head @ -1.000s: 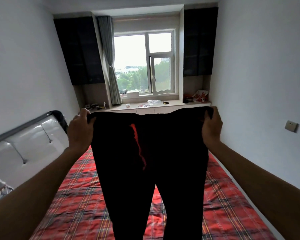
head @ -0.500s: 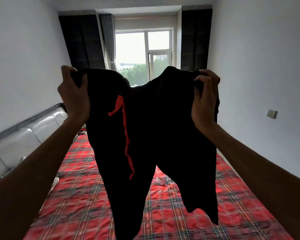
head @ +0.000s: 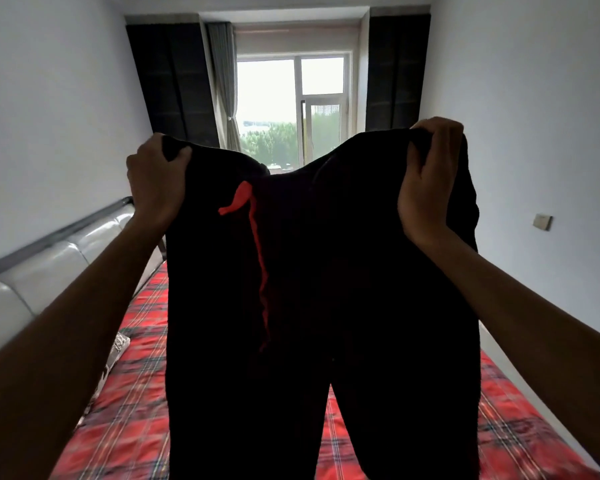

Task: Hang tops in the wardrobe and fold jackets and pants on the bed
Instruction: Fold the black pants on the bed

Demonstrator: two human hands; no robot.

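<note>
Here, the black pants hang in the air above the bed, held up by the waistband. The left hand grips one corner and the right hand grips the other (fingers curled over the cloth), well apart. A red drawstring hangs down the front. Both legs drop below the view.

matt black cloth pants, glossy white padded headboard, plaid cloth bedcover.
</note>
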